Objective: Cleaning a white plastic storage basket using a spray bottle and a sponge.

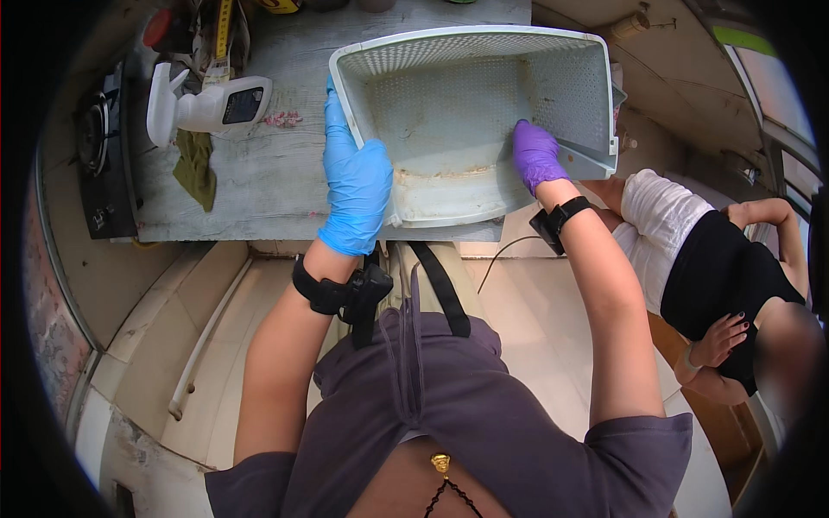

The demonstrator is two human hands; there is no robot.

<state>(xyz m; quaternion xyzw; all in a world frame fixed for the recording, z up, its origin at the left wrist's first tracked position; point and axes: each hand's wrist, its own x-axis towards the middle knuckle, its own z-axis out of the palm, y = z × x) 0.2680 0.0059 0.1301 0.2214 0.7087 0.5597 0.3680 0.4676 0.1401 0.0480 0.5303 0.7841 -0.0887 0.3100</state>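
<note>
A light plastic basket (447, 116) with perforated walls and brown stains lies tilted over the grey wood-patterned counter, its wide mouth towards me. My left hand (356, 188), in a blue glove, grips its left rim, thumb inside and fingers along the outer wall. In a purple glove, my right hand (537, 155) reaches into the basket at the lower right, touching its inner surface; its fingertips are partly hidden, and I cannot tell whether it holds something small. To the left, a white spray bottle (220, 107) lies on its side beside a green cloth (195, 169).
A black gas stove (103, 155) borders the counter (259, 201) at the left. A red-lidded jar (162, 31) and packets stand at the back left. Another person (719, 278) is close by on the right. A dark cable hangs below the counter.
</note>
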